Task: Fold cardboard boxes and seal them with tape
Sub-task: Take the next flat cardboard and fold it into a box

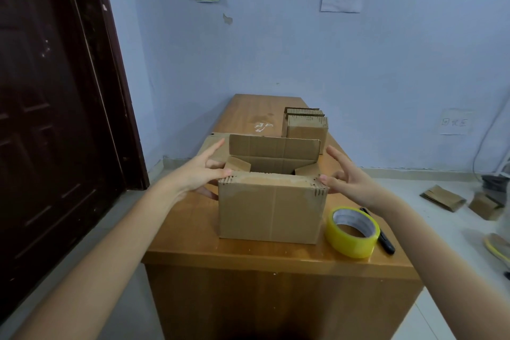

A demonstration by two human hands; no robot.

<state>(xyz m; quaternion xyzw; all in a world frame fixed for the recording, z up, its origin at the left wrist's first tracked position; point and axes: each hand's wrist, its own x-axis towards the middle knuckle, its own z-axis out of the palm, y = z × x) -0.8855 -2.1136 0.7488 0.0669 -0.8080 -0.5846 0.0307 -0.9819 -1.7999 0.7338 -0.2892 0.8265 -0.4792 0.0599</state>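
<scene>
Left hand [197, 174] fingers spread, thumb tip touching the cardboard box [271, 210] at its top-left corner; nothing gripped. Right hand [349, 182] fingers spread too, thumb on the box's top-right corner. Box stands upright mid-counter [193, 240], far flap up, side flaps folded in. Yellow tape roll [352, 232] just right of the box, black cutter [385, 241] beyond it. Stack of flat boxes [306, 125] behind the box.
</scene>
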